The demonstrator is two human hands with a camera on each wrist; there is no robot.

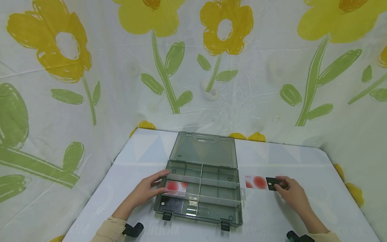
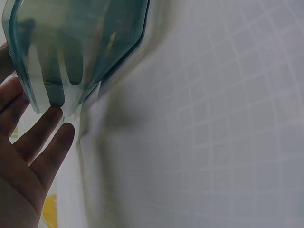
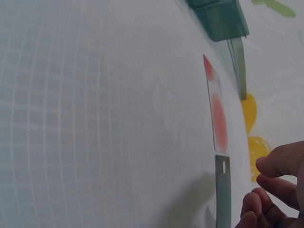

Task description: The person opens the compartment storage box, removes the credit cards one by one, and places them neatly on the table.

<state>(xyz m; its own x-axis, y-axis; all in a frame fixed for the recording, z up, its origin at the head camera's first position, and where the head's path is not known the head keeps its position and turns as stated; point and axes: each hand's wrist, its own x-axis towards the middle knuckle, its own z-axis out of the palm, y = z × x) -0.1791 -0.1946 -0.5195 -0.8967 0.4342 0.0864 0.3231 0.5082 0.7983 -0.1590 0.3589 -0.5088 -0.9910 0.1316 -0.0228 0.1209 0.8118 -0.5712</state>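
Note:
A grey translucent divided box (image 1: 220, 211) lies with its lid (image 1: 205, 149) swung back. My left hand (image 1: 148, 190) rests at its left side, fingers touching the wall and thumb at the middle-left compartment. In that compartment lies a red-and-white card (image 1: 176, 189); a black card (image 1: 172, 203) marked VIP is in the front-left one. To the right of the box, another red-and-white card (image 1: 255, 182) lies on the table beside a second black card (image 1: 270, 184). My right hand (image 1: 290, 191) is over this black card's right end, fingers loosely bent; in the right wrist view, the black card (image 3: 223, 190) lies flat.
The white table (image 1: 302, 161) is bounded at the back and sides by a hanging sheet (image 1: 257, 94) printed with yellow flowers. Two dark latches, a left latch (image 1: 167, 215) and a right latch (image 1: 225, 225), hang off the box's front edge.

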